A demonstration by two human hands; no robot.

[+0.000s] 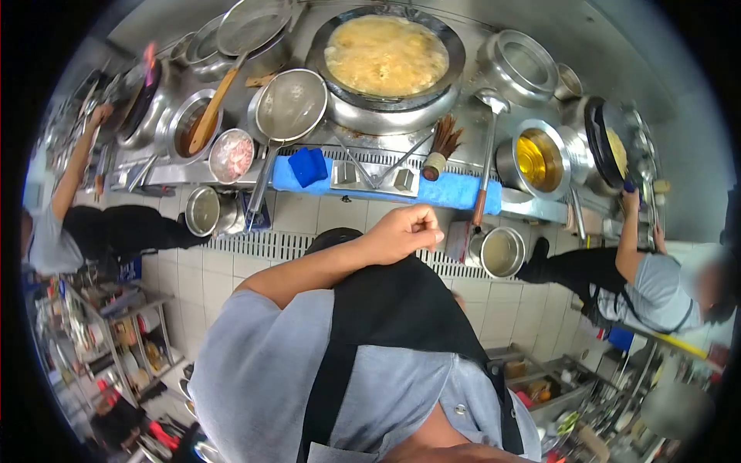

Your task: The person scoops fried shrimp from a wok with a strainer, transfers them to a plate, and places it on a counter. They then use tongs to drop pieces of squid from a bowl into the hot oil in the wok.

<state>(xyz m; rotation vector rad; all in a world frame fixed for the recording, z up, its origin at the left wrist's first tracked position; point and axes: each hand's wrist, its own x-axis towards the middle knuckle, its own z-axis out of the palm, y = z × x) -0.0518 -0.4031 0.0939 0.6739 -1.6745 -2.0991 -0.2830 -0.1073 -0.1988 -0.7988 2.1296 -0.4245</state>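
My left hand (405, 234) is held in front of my black apron (394, 309), its fingers curled in, and I see nothing in them. It is apart from the stove. My right hand does not show clearly; only a small skin-coloured patch appears beside the apron. Ahead, a large wok (455, 58) holds bubbling, frothy yellow liquid (386, 55). A brown whisk brush (441, 147) and a blue cloth (308, 167) lie at the stove's front edge. A long-handled ladle (490, 139) rests to the right, a strainer (292, 106) to the left.
A pot of yellow oil (534, 160) stands right, with another wok (604, 143) beyond. A bowl of pinkish pieces (231, 156) and a pot with a wooden-handled tool (189, 123) stand left. Co-workers (50, 239) (656, 282) work on both sides. Metal pots (502, 252) hang below the edge.
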